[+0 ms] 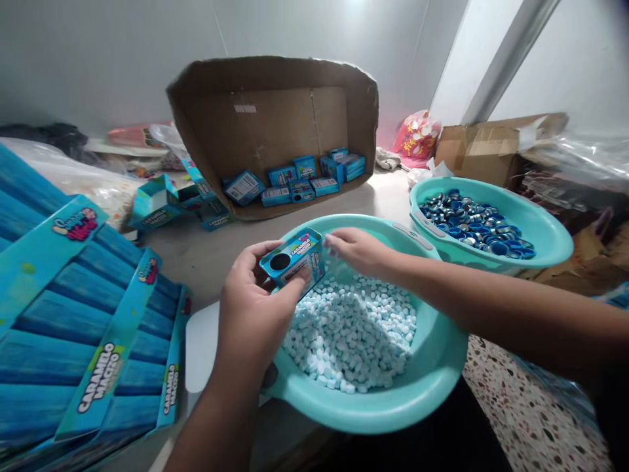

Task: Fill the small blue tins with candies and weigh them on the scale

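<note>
My left hand [258,292] is closed around a small blue candy tin [301,252] with "Caramelo Macizo" lettering. A dark round opening shows in its top. The tin is tilted above the near-left part of a turquoise basin [373,419]. Pale blue and white candies [348,334] are heaped in that basin. My right hand [356,249] is just right of the tin, over the basin's far side, with its fingers curled together. Whatever those fingers hold, if anything, is hidden.
A cardboard box [275,124] lies open at the back with several blue tins [282,176] inside. A second turquoise basin [545,233] at right holds blue and silver caps [462,216]. Blue display cartons [93,314] fill the left. A brown carton [476,151] stands behind.
</note>
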The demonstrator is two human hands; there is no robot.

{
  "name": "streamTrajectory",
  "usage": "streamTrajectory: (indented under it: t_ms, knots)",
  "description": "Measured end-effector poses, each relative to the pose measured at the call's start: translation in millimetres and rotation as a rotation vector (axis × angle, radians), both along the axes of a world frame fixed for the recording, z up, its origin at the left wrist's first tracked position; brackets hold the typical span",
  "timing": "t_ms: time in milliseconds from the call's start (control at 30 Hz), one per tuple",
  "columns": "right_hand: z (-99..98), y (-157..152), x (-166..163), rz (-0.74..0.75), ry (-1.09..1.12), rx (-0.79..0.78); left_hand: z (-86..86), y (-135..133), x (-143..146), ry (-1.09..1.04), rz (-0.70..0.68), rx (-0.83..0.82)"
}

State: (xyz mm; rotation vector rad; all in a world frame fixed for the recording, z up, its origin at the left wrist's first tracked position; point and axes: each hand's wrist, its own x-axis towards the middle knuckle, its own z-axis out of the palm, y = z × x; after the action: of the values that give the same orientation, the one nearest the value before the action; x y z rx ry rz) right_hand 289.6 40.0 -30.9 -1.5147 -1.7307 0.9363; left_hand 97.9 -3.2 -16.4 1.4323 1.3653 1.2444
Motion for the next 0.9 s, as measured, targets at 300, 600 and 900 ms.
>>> streamTrajectory:
  t_ms: [300,600,900]
  knots:
    - [-44.6,-13.0,-32.3,0.243,0.040,-0.194,-4.9,1.7,-2.2,0.000,-0.017,0.073]
    - [-21.0,-17.9,-22.9,0.510,-0.078,-0.286,3.2,-0.3,-2.2,-0.102,0.079,0.042]
    - [6.7,-29.2,-19.6,0.764,-0.281,-0.383,3.0,-0.2,-0.8,-0.088,0.086,0.003]
